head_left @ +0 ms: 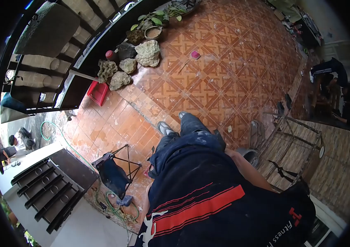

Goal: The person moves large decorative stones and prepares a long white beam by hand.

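Observation:
My body in a dark shirt with a red stripe (pixel 199 208) and dusty dark trousers (pixel 191 125) fills the lower middle of the head view. On the right side my bare forearm (pixel 249 169) runs down beside the hip, and the fingers of my right hand are hidden by the clothing. At the left hip, only a small bit of my left hand (pixel 150 168) shows beside the shirt, close to something pinkish; its fingers cannot be made out. My shoes (pixel 165 128) stand on the tiled floor (pixel 208 86). A folding chair (pixel 115 175) is near my left side.
Rocks (pixel 147 53), a red dustpan (pixel 98 92) and potted plants line the upper left. A green hose (pixel 70 144) lies at left. A metal frame (pixel 290 144) and a bucket (pixel 249 156) stand at right. One person (pixel 331 72) bends at far right; another (pixel 8 152) is at far left.

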The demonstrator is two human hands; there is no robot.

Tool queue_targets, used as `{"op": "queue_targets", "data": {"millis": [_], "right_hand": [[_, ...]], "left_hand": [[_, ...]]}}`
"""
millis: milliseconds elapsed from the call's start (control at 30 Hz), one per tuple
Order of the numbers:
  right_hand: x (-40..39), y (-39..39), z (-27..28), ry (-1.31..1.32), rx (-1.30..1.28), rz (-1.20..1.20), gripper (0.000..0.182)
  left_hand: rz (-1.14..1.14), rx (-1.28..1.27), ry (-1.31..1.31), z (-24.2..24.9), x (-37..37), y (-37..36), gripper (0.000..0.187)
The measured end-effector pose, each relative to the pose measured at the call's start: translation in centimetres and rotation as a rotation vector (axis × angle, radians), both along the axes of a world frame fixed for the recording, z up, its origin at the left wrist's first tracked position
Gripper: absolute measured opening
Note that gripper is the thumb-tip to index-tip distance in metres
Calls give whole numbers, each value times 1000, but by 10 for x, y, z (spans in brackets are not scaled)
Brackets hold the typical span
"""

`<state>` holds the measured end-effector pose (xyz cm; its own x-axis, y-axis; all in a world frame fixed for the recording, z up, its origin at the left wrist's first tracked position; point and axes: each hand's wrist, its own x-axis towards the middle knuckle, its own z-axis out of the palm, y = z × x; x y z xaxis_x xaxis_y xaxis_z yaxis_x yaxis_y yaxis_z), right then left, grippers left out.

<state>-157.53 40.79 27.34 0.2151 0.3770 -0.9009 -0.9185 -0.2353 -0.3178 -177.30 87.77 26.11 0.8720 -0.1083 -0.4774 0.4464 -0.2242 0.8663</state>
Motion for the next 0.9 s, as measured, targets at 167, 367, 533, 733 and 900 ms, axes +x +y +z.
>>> {"op": "queue_targets", "data": {"millis": [167, 367, 533, 733, 900], "right_hand": [[-37, 16, -18, 70, -25, -151, 49], [-23, 35, -36, 19, -16, -139, 42], [-58, -10, -29, -73, -5, -82, 37], [197, 7, -82, -237, 14, -16, 32], [367, -8, -136, -492, -525, 279, 22]], "left_hand": [[-177, -6, 38, -10, 79, 19, 37], [-361, 15, 54, -21, 153, 41, 37], [-466, 40, 23, -24, 217, 33, 37], [-589, 91, -58, -31, 365, 29, 37], [-362, 628, 310, -57, 492, 46, 36]]}}
